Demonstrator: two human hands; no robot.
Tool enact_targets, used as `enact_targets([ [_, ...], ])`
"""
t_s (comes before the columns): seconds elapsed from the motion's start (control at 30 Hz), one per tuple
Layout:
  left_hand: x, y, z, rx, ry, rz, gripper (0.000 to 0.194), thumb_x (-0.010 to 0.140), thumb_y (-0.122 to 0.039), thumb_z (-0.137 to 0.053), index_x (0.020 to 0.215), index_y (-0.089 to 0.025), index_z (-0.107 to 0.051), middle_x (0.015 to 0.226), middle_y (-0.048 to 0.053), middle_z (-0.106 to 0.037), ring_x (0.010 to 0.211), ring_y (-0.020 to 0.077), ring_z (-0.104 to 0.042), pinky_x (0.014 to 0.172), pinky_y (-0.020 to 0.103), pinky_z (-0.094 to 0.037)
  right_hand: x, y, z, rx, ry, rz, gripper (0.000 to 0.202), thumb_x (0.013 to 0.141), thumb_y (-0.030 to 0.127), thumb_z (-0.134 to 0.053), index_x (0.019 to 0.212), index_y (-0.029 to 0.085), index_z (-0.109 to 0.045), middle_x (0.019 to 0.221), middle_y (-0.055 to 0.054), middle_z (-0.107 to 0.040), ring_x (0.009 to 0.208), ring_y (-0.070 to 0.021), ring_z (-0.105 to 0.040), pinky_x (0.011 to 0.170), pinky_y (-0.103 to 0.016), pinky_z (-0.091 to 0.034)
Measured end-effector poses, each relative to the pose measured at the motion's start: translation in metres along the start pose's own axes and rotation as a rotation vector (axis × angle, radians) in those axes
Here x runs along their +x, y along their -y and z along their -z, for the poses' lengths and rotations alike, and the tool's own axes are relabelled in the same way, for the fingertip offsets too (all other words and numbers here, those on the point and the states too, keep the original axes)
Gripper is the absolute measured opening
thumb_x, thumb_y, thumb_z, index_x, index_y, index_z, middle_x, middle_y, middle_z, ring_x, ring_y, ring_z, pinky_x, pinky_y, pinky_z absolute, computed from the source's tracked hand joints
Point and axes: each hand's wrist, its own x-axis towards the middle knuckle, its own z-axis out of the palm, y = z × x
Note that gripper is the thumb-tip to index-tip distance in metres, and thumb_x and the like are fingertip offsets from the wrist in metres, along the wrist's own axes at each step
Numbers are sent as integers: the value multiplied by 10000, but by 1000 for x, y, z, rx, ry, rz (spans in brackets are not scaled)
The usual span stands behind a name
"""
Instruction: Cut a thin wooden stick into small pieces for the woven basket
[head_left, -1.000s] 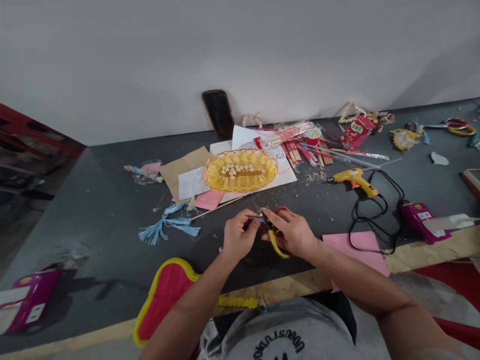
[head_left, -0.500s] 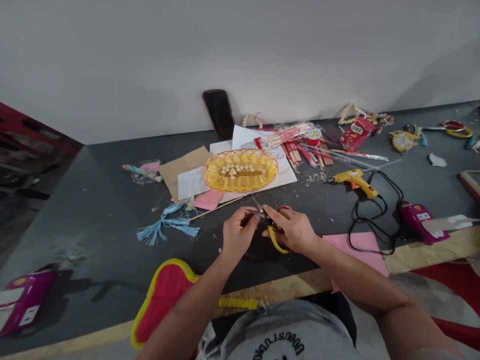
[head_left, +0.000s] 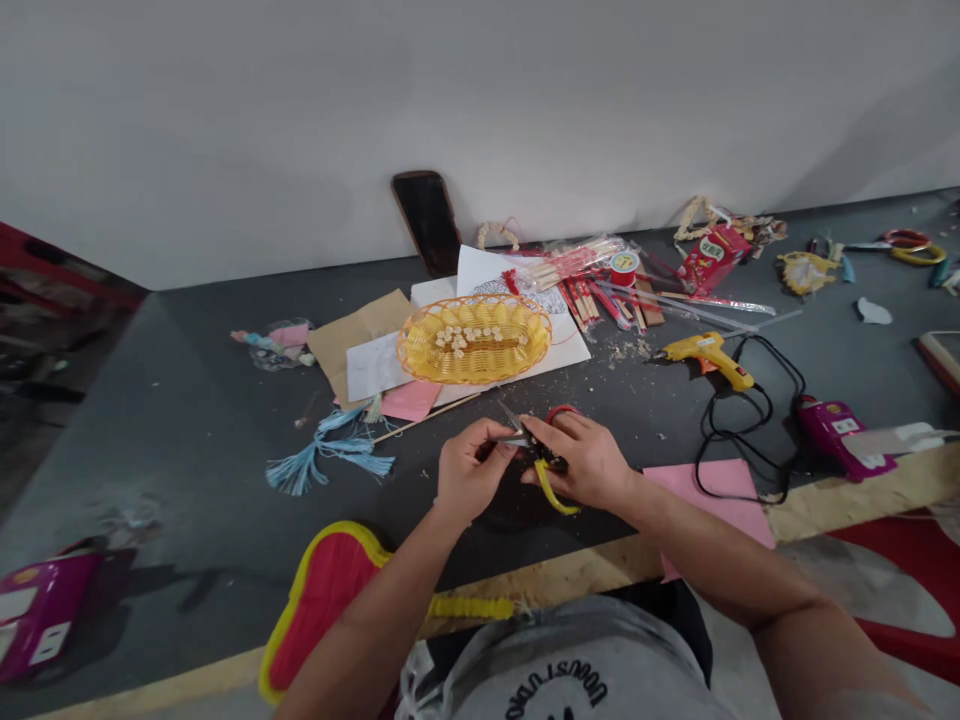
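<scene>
My right hand [head_left: 589, 462] holds the scissors [head_left: 534, 450], near the worktop's [head_left: 187, 420] front edge. My left hand [head_left: 469, 470] pinches something tiny at the blades. I think I'm snipping; next needs a careful squeeze.

Yellow basket [head_left: 474, 340], red-and-yellow scissors [head_left: 546, 452]

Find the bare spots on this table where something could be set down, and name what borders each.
Bare table lies left of the tassels, up to the wall. Another patch sits between the glue gun and the right hand. The stretch from basket to red packet is crowded; so is the cord area.
</scene>
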Motion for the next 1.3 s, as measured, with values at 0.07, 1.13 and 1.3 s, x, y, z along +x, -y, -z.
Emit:
enact_targets([
  [0.07, 1, -3, 0, -29, 22, 5, 103, 756, -267, -638, 738, -166, -643, 608, 10, -688, 549, 153, -662, 543, 228, -514, -2, 1, -2, -7, 7, -12, 609, 876, 529, -545, 1350, 152, -489, 938, -112, -644, 870, -229, -614, 801, -362, -535],
  [1.13, -3, -1, -4, 138, -80, -123, 139, 842, -298, -567, 786, -180, -614, 690, -3, -661, 632, 131, -627, 610, 221, -484, 2, 1, 5, 53, 13, -126, 587, 855, 483, -598, 1347, 186, -482, 1074, -124, -666, 960, -232, -638, 826, -348, -549],
  [1.3, 0, 3, 0, 68, -90, -73, 167, 831, -333, -595, 832, -169, -629, 715, 11, -671, 640, 136, -631, 609, 225, -485, 3, -1, 8, 40, -2, -100, 601, 834, 512, -613, 1319, 173, -506, 1079, -133, -658, 997, -251, -613, 861, -388, -536],
])
